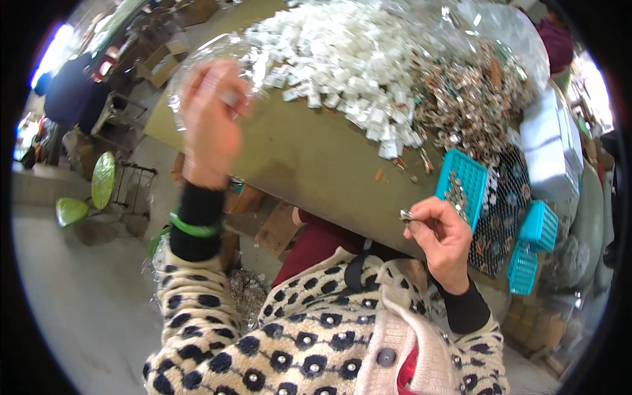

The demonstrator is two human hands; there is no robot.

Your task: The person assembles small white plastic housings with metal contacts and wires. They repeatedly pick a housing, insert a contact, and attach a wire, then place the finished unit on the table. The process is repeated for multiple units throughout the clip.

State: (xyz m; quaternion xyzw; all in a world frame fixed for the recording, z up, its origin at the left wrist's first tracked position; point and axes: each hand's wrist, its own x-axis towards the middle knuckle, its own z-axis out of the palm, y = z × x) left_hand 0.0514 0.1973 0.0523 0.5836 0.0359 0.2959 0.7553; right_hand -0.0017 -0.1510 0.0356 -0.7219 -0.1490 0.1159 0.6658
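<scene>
My left hand (212,128) is raised over the left edge of the table, beside a clear plastic bag (181,82). Motion smears its fingers; a pale spot shows at the fingertips, and whether it is a held thing is unclear. Close to the table's near edge, my right hand (444,243) pinches a small shiny metal piece (405,216) between thumb and fingers. Just behind that hand lies a teal plastic basket (466,168) with several small metal pieces (455,194) in it. A large heap of small white tags or packets (355,59) covers the far part of the table.
Right of the white heap is a pile of brownish, shiny small pieces (467,99). A white stack (550,145), dark patterned cloth (497,224) and more teal baskets (540,227) line the right side. Green stools (103,181) and cardboard boxes (158,66) stand left; people are nearby.
</scene>
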